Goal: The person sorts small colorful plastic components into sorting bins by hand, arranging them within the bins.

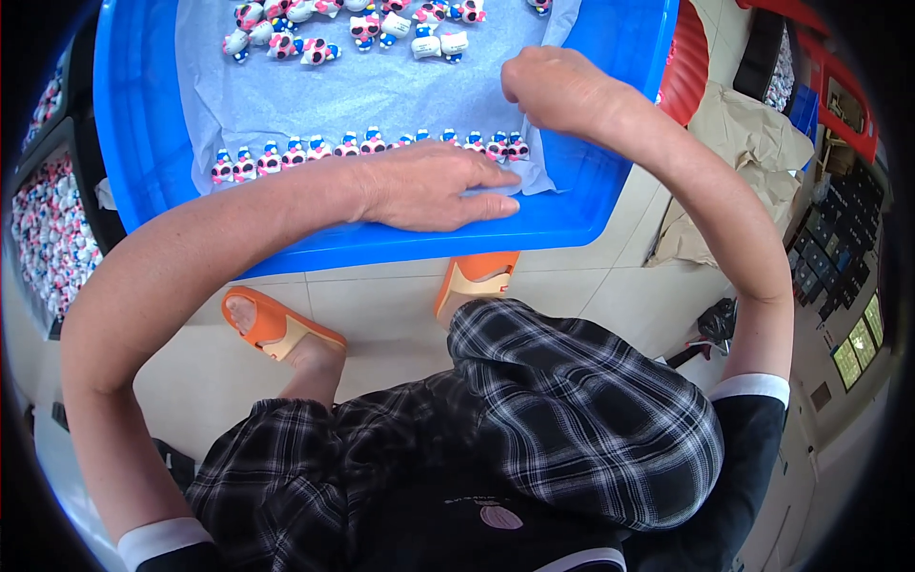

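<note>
A row of small white, pink and blue figurines (272,157) stands along the near side of a blue plastic tray (143,162), on a pale sheet of paper (315,95). My left hand (434,189) reaches across the near rim, fingers stretched out. It is beside the row's right part and hides some figurines; nothing shows in its grasp. Above the tray's right side, my right hand (553,88) is closed with its knuckles up. Its fingertips are turned away, so anything in them is hidden. Several more figurines (365,30) lie loosely at the tray's far end.
At the left, a dark-rimmed bin (71,133) holds a heap of similar figurines (55,234). Brown paper (748,133) and a red round container (688,62) are right of the tray. My feet in orange sandals (267,319) stand on the tiled floor (381,319).
</note>
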Demonstrator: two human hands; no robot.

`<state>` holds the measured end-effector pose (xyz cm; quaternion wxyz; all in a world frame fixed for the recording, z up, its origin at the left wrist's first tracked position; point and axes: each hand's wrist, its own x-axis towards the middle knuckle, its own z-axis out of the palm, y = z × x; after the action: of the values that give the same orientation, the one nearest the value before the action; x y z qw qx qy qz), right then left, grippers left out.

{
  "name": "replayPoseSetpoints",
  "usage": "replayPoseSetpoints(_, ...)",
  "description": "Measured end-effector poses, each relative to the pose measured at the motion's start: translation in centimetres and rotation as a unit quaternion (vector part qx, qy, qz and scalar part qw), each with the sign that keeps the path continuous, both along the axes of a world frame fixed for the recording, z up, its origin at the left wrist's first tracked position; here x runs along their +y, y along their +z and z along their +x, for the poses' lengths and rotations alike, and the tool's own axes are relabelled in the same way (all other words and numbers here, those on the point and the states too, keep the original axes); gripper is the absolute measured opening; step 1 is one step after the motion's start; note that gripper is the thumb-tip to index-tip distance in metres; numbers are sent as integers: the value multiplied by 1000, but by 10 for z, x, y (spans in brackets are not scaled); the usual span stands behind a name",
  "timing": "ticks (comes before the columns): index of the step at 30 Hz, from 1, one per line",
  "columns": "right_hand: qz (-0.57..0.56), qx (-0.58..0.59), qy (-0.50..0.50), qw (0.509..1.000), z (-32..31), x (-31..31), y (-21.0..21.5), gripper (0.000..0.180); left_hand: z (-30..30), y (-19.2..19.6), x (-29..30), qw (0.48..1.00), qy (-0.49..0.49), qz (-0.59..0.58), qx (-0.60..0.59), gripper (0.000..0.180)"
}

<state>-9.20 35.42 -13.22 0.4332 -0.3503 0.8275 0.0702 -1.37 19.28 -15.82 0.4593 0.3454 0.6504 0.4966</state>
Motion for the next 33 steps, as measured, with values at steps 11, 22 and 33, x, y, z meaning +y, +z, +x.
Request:
replayPoseSetpoints(11,29,-112,7,993,35,13,-26,31,35,54,-24,990,4,-47,135,65)
replayPoseSetpoints(22,25,-95,-25,995,26,0,-17,37,37,83,-47,970,44,-24,239,63)
replayPoseSetpoints(33,-95,-245,-33,964,46,-22,19,56,-17,51,-89,977,62,-204,15,50)
